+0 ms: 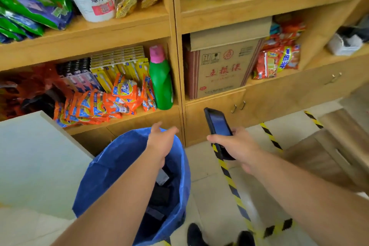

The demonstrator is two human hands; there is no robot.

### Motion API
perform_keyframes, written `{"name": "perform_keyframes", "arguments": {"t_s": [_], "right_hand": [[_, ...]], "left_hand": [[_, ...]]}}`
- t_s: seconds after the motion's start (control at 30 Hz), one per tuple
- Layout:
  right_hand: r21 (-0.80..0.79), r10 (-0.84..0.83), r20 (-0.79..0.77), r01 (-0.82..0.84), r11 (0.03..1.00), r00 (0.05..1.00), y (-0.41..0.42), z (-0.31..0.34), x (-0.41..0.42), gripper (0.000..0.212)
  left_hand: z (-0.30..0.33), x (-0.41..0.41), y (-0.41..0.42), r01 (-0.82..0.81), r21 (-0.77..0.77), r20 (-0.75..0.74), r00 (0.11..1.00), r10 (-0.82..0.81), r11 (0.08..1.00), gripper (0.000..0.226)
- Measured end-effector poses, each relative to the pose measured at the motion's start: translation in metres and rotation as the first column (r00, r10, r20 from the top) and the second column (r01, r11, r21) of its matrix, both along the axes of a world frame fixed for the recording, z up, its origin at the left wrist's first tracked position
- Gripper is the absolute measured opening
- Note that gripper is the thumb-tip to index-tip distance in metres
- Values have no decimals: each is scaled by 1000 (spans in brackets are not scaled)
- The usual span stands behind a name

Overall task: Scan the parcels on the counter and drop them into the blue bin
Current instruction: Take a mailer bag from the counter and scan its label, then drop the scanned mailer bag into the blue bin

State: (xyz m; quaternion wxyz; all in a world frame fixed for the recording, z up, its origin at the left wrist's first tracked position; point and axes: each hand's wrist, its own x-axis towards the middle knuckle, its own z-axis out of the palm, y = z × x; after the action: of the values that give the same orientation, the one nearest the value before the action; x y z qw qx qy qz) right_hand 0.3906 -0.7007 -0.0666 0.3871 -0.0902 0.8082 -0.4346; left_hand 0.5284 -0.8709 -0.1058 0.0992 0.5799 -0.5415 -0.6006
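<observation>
The blue bin [111,170] stands on the floor below me, lined with a blue bag. Dark parcels [161,191] lie inside it, one with a white label. My left hand [160,142] hovers over the bin's far rim, fingers straight and spread, holding nothing. My right hand [237,147] grips a black handheld scanner [218,126] with a dark screen, to the right of the bin, above the floor. The pale counter [34,158] fills the left side; no parcel shows on the part in view.
Wooden shelves [175,50] stand straight ahead, holding detergent packets, a green bottle [160,80] and a cardboard box [221,62]. Yellow-black tape [233,185] crosses the tiled floor. My dark shoes [196,235] are at the bottom. A wooden bench [331,146] stands on the right.
</observation>
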Motion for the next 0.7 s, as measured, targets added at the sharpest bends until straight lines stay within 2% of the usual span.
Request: {"name": "perform_keyframes", "arguments": {"t_s": [0.1, 0.23, 0.5, 0.6, 0.7], "right_hand": [[-17, -100, 5, 100, 995, 995, 37, 4, -18, 59], [-67, -216, 14, 216, 974, 976, 101, 15, -40, 43], [-100, -426, 10, 425, 900, 905, 262, 32, -79, 38], [-86, -507, -7, 504, 859, 862, 328, 30, -92, 58], [-65, -574, -28, 572, 818, 818, 391, 28, -100, 66]], "left_hand": [[13, -37, 31, 114, -49, -26, 993, -115, 992, 77], [27, -86, 82, 253, -119, -33, 965, -259, 960, 76], [59, -172, 232, 480, -190, -33, 869, -495, 856, 73], [64, -198, 299, 563, -227, -35, 811, -584, 795, 72], [67, -219, 363, 632, -263, -25, 751, -660, 729, 73]]}}
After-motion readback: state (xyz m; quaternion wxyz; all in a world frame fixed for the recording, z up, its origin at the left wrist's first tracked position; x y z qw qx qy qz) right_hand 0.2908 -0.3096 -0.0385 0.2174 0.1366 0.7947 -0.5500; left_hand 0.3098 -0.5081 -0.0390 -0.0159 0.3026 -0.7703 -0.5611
